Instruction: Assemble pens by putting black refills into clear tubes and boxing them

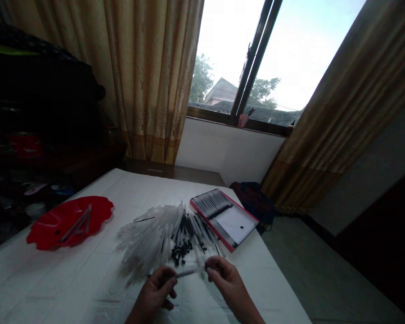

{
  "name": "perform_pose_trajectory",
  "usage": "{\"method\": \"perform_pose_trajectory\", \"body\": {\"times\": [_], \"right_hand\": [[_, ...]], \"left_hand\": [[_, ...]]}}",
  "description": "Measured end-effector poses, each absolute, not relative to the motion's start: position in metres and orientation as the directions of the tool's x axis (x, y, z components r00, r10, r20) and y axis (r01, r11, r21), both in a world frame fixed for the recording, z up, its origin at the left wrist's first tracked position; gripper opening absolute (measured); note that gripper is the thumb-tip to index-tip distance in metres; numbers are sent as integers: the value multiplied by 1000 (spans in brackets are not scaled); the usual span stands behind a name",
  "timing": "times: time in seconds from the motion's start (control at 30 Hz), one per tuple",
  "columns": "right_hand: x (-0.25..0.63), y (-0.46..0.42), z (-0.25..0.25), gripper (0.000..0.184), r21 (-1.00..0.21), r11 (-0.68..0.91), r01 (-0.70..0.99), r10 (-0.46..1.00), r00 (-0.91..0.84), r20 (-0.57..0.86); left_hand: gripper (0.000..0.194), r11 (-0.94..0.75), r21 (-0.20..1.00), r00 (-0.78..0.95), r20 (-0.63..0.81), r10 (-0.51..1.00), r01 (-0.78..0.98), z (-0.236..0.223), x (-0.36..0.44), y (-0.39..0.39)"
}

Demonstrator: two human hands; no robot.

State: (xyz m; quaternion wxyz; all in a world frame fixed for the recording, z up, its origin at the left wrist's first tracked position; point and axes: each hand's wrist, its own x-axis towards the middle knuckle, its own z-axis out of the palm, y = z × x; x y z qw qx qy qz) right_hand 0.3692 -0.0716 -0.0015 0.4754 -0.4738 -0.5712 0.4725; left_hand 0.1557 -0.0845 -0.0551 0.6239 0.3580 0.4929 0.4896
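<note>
Left hand (153, 292) and right hand (227, 285) pinch a clear plastic pen barrel (189, 272) between their fingertips, held level above the white-covered worktop (54, 279), just in front of a heap of loose barrels (148, 238) and black pen parts (185, 238), beside a pink-edged case (239, 204)

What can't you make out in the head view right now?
- Ends of the clear pen barrel: hidden by the left hand and right hand.
- Black pieces in the pile: too small to identify.
- Left arm and right arm: cut off by the bottom edge.
</note>
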Motion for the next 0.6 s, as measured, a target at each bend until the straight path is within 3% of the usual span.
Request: {"method": "perform_pose_trajectory", "body": {"times": [0.2, 0.6], "right_hand": [[376, -75, 25, 18, -811, 355, 465, 933, -239, 271], [376, -75, 22, 35, -505, 449, 737, 893, -357, 273]], "left_hand": [[36, 246, 938, 4, -253, 968, -244, -48, 159, -88], [41, 245, 941, 11, -249, 968, -232, -52, 161, -86]]}}
